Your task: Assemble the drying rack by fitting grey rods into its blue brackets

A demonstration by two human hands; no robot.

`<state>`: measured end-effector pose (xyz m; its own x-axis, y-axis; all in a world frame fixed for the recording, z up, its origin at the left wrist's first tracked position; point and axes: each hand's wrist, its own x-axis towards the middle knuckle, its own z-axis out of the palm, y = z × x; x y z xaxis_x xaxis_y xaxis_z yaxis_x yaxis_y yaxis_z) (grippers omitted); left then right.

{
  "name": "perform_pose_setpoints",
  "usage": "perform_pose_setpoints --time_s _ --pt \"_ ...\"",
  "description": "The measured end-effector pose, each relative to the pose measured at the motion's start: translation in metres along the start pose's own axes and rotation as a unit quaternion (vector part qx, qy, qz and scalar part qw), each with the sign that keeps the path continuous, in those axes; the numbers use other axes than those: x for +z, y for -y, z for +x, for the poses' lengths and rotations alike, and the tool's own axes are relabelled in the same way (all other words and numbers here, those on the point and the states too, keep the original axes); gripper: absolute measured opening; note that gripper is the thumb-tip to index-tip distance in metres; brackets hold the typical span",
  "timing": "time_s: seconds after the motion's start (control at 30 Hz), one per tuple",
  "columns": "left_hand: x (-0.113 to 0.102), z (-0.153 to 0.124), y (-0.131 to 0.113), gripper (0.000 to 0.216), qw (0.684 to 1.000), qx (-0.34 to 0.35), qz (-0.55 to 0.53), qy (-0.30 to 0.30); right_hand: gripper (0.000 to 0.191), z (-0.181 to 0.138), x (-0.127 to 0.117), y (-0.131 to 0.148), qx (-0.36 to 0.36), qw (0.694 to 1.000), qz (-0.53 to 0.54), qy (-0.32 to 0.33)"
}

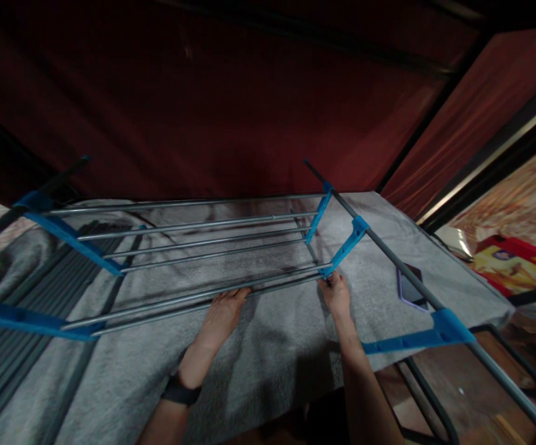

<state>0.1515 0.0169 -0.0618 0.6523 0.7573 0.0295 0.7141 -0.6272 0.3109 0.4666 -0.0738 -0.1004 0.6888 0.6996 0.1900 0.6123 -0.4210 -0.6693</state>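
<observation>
A rack frame of grey metal tubes and blue plastic brackets stands on a grey fleecy cover. My left hand is closed around the nearest metal tube, right of its middle. At that tube's right end, my right hand pinches it close against a blue bracket. Its fingertips are partly hidden there. Several parallel tubes run behind, between the right-hand brackets and the blue brackets on the left. Another blue bracket juts from the right upright pole, with no tube in its sockets.
Several loose grey tubes lie at the left on the grey cover. A phone lies right of the frame. Dark red fabric hangs behind. A red and yellow box and a dark metal chair frame are at the right.
</observation>
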Motion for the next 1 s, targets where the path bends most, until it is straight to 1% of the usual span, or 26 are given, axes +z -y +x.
perform_pose_setpoints --time_s 0.17,0.37,0.5,0.63,0.87,1.0 --pt "0.003 0.001 0.003 0.039 1.000 0.000 -0.006 -0.008 0.024 -0.001 -0.002 0.003 0.002 1.000 -0.022 -0.004" --pt "0.003 0.004 0.006 0.038 0.999 -0.001 -0.042 0.001 0.023 -0.001 -0.004 0.004 0.004 0.999 -0.041 0.001" --pt "0.003 0.005 0.009 0.038 0.999 -0.004 -0.053 0.007 0.026 -0.001 -0.004 0.003 0.007 0.999 -0.054 0.006" --pt "0.004 0.006 0.011 0.040 0.999 0.006 -0.044 0.019 0.029 -0.001 -0.005 0.002 0.010 0.998 -0.061 0.011" --pt "0.005 0.005 0.015 0.040 0.999 0.034 -0.041 -0.004 0.027 0.001 -0.005 0.003 0.020 0.998 -0.058 0.012" --pt "0.003 0.005 0.016 0.042 0.998 0.043 -0.041 -0.004 0.027 0.003 -0.004 0.005 0.029 0.997 -0.064 0.013"
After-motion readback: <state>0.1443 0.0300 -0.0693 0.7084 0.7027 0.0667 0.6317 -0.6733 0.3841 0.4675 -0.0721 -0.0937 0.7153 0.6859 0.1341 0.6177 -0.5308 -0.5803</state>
